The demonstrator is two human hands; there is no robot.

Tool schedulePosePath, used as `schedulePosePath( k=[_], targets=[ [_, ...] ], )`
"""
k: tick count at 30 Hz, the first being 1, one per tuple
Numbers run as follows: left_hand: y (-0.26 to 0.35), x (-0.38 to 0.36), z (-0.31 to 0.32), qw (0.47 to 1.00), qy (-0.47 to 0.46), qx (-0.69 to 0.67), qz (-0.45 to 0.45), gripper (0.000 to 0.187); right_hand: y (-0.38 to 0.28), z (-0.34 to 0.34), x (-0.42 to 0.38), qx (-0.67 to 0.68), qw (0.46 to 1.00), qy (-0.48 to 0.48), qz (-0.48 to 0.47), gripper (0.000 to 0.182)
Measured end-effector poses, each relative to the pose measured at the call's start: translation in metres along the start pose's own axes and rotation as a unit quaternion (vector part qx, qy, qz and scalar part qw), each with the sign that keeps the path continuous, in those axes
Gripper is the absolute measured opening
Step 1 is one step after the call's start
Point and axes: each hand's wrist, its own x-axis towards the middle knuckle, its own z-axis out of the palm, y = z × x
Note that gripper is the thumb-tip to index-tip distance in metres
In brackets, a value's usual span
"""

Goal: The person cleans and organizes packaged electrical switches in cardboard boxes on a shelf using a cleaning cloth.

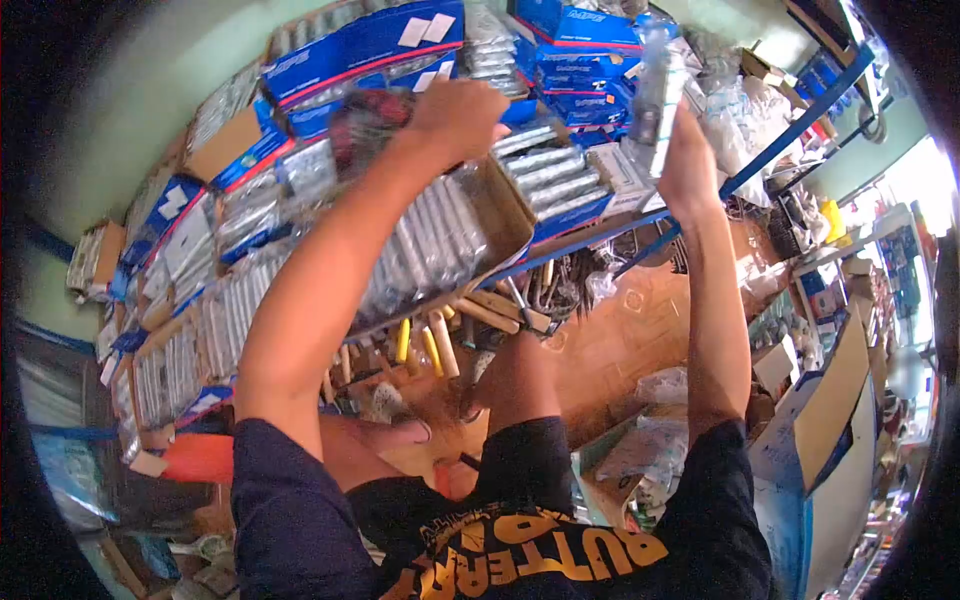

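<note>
My left hand point(455, 120) is closed over the shelf, in front of the blue boxes. From its left side sticks out a blurred dark red and black bundle in clear plastic point(368, 128); its kind cannot be made out. Farther right, my right hand point(690, 170) is raised and closed on a clear plastic packet point(658, 95), held upright with something greyish inside. Below my left arm stands an open cardboard box point(508, 205) beside rows of plastic-wrapped packets point(425, 240). Next to the right hand lies a blue box of silvery packets point(560, 180).
Blue boxes point(590, 75) are stacked at the back. The shelf's blue metal edge point(640, 222) runs below my hands, and a blue bar point(800, 120) slants at right. Tools with yellow handles point(403, 342) hang underneath. A large carton point(835, 410) stands at right.
</note>
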Motion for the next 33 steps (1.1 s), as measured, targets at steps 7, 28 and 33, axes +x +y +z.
schedulePosePath(
  k=[7, 28, 33],
  targets=[
    [-0.002, 0.050, 0.093, 0.998, -0.055, -0.018, 0.002, 0.039, 0.056, -0.003, 0.067, -0.345, 0.899, -0.155, -0.223, 0.030],
    [-0.043, 0.076, 0.078, 0.985, -0.165, -0.036, -0.034, 0.017, 0.114, 0.032, 0.106, -0.489, 0.738, -0.356, -0.298, 0.024],
    [-0.041, 0.076, 0.087, 0.987, -0.159, -0.028, -0.020, 0.021, 0.110, 0.041, 0.106, -0.571, 0.681, -0.365, -0.278, 0.025]
  ],
)
